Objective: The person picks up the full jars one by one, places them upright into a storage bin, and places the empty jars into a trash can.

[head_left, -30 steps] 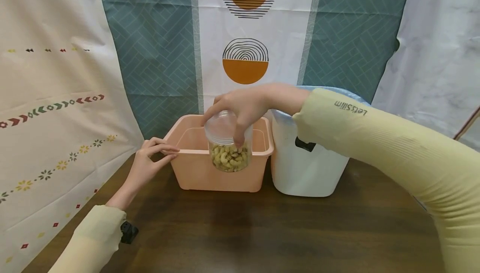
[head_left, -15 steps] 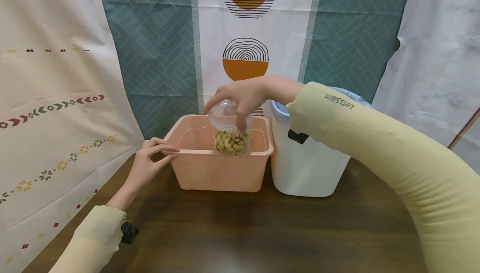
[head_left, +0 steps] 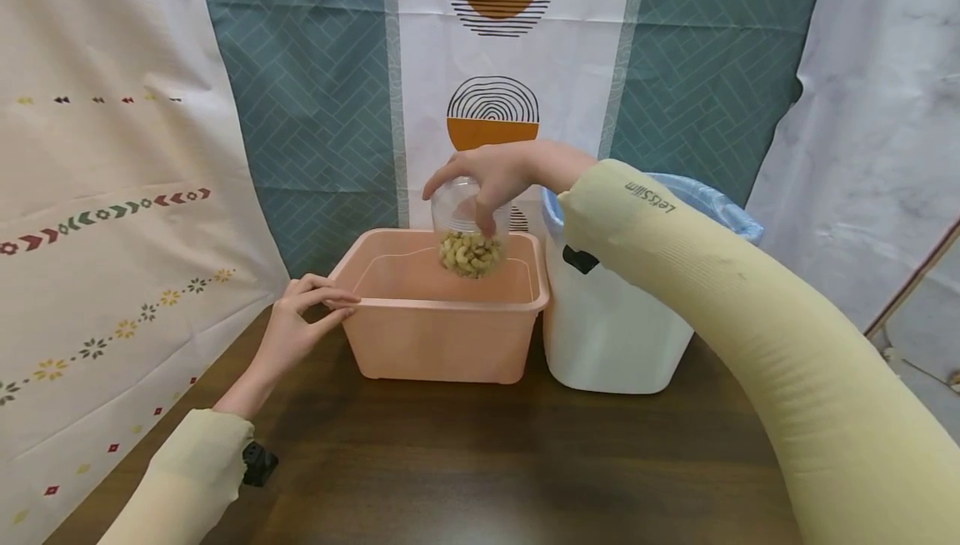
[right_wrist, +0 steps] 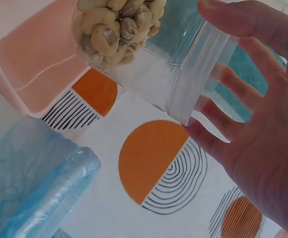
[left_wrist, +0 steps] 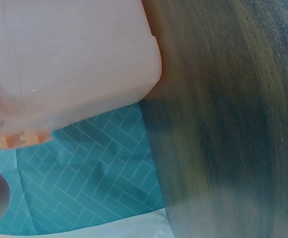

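Observation:
My right hand (head_left: 487, 181) grips a clear lidded jar (head_left: 470, 232) from above, fingers and thumb around its lid (right_wrist: 198, 69). Cashews (right_wrist: 116, 29) fill the jar's lower part. It hangs upright over the peach plastic bin (head_left: 442, 341), with its base overlapping the bin's opening in the head view. At the bin's front left corner, my left hand (head_left: 303, 312) pinches the rim between thumb and fingers. The left wrist view shows the bin's outer wall (left_wrist: 79, 54) and only a sliver of that hand at its left edge.
Right beside the bin stands a white trash can (head_left: 611, 328) with a blue plastic liner (head_left: 705, 203) over its rim. Both sit on a dark wooden table (head_left: 450, 462). Patterned cloth (head_left: 315, 95) hangs behind, and a cream cloth (head_left: 112, 195) hangs on the left.
My right hand has lifted the jar up and slightly right, from in front of the bin's front wall to over its opening. The left hand stays on the rim.

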Motion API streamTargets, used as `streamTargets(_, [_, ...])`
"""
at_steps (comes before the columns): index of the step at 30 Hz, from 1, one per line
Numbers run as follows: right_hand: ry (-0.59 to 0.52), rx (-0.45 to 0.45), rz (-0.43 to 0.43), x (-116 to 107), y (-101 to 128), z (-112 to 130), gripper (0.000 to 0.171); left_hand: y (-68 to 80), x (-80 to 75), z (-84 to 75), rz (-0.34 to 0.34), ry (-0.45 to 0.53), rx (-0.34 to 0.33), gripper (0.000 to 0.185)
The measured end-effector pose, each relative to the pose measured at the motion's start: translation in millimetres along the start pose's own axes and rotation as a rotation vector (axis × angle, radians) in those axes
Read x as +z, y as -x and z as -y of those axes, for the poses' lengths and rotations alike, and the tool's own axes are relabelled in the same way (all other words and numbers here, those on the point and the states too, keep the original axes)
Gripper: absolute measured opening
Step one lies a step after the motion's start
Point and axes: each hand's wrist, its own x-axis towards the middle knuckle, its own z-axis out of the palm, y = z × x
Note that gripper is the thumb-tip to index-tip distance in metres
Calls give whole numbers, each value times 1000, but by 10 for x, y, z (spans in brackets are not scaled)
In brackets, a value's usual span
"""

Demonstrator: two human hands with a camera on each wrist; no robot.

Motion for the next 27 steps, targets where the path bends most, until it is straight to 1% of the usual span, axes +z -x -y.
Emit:
streamTargets(7, [-10, 57, -56, -34, -49, -103, 82, -11, -4, -12, 2, 2, -15, 20])
streamTargets(12, [4, 59, -83, 31, -101, -125, 81, -3, -3, -10, -8, -1, 1, 21])
streamTargets(15, [14, 48, -79, 87, -138, -140, 80, -2, -9, -19, -11, 0, 6, 21])
streamTargets(21, [7, 66, -45, 224, -197, -191, 79, 3, -22, -37, -1, 5, -5, 20])
streamTargets(27, [30, 32, -29, 336, -250, -253, 79, 4, -22, -46, 3, 5, -20, 19])
